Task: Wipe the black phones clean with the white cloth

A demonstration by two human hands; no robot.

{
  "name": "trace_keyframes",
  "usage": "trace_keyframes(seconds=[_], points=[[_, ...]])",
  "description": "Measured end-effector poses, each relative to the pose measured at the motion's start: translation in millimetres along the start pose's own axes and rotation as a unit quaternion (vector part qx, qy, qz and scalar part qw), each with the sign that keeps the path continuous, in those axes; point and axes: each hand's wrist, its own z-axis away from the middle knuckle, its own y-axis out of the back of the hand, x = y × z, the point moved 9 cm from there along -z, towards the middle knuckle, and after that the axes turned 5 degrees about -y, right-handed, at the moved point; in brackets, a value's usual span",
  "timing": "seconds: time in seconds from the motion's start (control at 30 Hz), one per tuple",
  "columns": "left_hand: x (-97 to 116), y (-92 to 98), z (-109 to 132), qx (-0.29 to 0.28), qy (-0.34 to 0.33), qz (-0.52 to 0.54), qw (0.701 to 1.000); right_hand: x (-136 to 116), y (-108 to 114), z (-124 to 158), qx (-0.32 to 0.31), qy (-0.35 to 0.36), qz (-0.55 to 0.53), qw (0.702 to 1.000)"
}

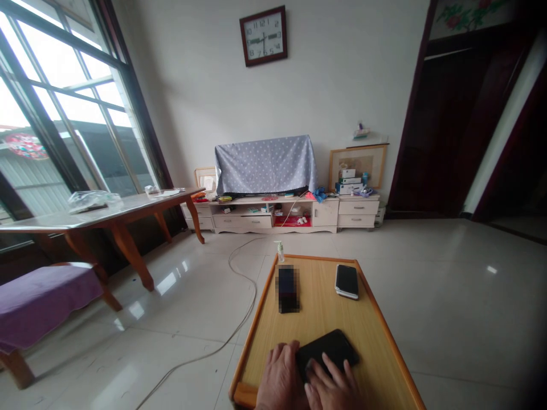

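Note:
A black, flat device like a large phone or small tablet (331,346) lies slanted on the small wooden table (316,319), near its front. My left hand (278,376) is closed at the device's left edge, thumb side against it. Over the device's lower part rests my right hand (333,384), its fingers spread and touching the dark surface. A dark grey patch shows at one right fingertip; I cannot tell what it is. Farther back, a dark, pixelated phone-like thing (288,288) lies on the left, and a phone with a pale edge (347,281) on the right.
A small pump bottle (280,251) stands at the table's far left corner. A cable (239,319) runs over the tiled floor. On the left are a long table (141,204) and a purple-covered bench (47,302). A low cabinet (327,216) stands against the far wall.

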Motion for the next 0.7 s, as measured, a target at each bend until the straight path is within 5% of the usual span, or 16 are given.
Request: trace_keyframes(seconds=[0.07, 0.17, 0.3, 0.47, 0.7], points=[[-2.8, -2.0, 1.7, -0.002, 0.005, -0.007, 1.0, -14.0, 9.8, -15.5, -0.082, 0.001, -0.047, 0.996], [-6.6, -4.2, 4.3, 0.002, 0.007, -0.002, 1.0, -26.6, 24.7, -29.3, -0.125, -0.019, -0.062, 0.99], [-14.9, -7.4, 7.1, 0.018, 0.013, 0.024, 0.999, -21.1, 8.5, -12.8, -0.157, -0.011, -0.059, 0.986], [-16.5, -7.2, 10.9, 0.042, -0.004, 0.042, 0.998, -4.2, -4.3, 5.9, -0.138, -0.022, -0.003, 0.99], [-10.4, -0.4, 17.5, 0.068, -0.024, 0.056, 0.996, -39.2, 24.3, -30.3, -0.115, -0.018, 0.024, 0.993]])
